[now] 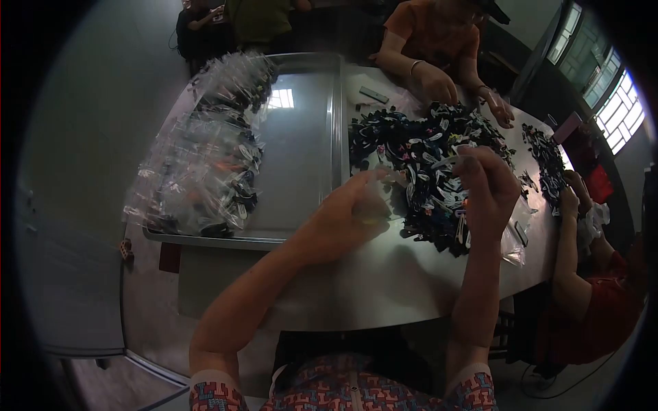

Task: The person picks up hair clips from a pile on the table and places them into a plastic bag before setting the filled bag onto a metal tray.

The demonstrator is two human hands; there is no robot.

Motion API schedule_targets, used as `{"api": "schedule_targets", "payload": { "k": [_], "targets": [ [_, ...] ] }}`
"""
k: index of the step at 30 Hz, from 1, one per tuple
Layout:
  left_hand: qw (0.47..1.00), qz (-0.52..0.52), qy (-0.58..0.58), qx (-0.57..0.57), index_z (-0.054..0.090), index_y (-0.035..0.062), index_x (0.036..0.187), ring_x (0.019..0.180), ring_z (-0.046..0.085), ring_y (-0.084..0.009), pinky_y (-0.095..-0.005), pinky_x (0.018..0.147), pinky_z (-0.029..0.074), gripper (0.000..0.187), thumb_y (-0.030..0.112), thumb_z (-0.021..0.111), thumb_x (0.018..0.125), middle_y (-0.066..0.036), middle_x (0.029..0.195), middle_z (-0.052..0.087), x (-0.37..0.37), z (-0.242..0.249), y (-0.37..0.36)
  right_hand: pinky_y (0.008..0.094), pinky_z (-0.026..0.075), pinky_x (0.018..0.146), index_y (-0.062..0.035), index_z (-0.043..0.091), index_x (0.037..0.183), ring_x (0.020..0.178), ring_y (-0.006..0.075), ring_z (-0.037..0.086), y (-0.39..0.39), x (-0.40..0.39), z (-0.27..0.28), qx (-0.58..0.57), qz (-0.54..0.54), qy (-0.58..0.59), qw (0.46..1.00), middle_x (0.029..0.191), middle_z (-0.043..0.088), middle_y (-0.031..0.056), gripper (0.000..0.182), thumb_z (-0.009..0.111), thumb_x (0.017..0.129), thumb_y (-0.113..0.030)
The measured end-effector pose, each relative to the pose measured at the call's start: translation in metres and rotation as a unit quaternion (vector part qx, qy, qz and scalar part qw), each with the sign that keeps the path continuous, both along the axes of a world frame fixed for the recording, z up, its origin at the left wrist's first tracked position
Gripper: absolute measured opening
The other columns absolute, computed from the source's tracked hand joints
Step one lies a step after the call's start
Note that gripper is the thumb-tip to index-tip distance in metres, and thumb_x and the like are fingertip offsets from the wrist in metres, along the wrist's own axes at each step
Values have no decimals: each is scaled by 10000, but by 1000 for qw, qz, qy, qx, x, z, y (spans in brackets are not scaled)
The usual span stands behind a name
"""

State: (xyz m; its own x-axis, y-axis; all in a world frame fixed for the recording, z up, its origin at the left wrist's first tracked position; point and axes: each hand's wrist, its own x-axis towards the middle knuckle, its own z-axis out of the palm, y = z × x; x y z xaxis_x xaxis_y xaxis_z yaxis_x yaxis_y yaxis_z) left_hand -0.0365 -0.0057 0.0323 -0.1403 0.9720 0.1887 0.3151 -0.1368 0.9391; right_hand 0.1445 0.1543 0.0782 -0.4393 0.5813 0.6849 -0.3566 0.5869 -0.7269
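My left hand (346,216) is closed on a small clear plastic bag (375,192), held above the table in front of the pile. My right hand (488,179) pinches a pale snap hair clip (445,162) between thumb and fingers, to the right of the bag and apart from it. Beneath and behind my hands spreads a heap of hair clips (425,205), mostly black and white with a few coloured ones. What the bag contains is hard to make out.
A metal tray (301,130) at the left holds many filled clear bags (199,164). A person in orange (439,34) reaches into the heap from across the table (343,294). Another person in red (596,308) works at right by a second clip pile (545,161).
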Motion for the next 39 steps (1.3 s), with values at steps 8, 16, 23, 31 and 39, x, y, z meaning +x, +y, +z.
{"api": "schedule_targets", "payload": {
  "k": [8,16,23,31,39],
  "targets": [
    [990,13,56,130,399,37,1448,945,607,-142,-299,865,505,697,64,743,842,-47,1065,624,0,-6,8,253,421,633,15,734,1026,729,135,557,-25,-24,-2,337,24,-78,938,826,632,76,222,729,804,10],
    [992,-20,-124,-30,397,38,1437,1159,576,-170,-288,942,492,660,9,719,862,-66,1223,616,-2,5,0,273,455,717,-73,709,1196,850,148,550,-24,-20,-2,-41,127,-94,987,1019,598,60,356,691,842,-40],
    [985,-81,-151,-9,354,27,1489,1242,532,-176,-301,986,485,714,6,724,879,-102,1358,526,-5,3,-1,305,495,879,-35,697,1013,1045,163,607,-17,-27,-23,82,164,-227,957,1120,619,71,175,726,850,-93],
    [989,29,-114,95,495,-8,1362,1198,572,-160,-309,1004,502,540,7,733,878,-82,1306,585,-12,12,-2,235,513,753,-22,745,1071,830,76,643,-16,-31,-32,-26,141,-239,960,956,732,53,214,749,863,-68],
    [976,130,-114,132,677,6,1117,968,676,-115,-261,882,560,218,-8,704,901,-49,1059,706,-30,23,-6,231,494,722,-41,709,1152,810,54,620,-12,-37,-44,-117,125,-180,969,932,722,34,227,686,944,-128]
  ]
}}
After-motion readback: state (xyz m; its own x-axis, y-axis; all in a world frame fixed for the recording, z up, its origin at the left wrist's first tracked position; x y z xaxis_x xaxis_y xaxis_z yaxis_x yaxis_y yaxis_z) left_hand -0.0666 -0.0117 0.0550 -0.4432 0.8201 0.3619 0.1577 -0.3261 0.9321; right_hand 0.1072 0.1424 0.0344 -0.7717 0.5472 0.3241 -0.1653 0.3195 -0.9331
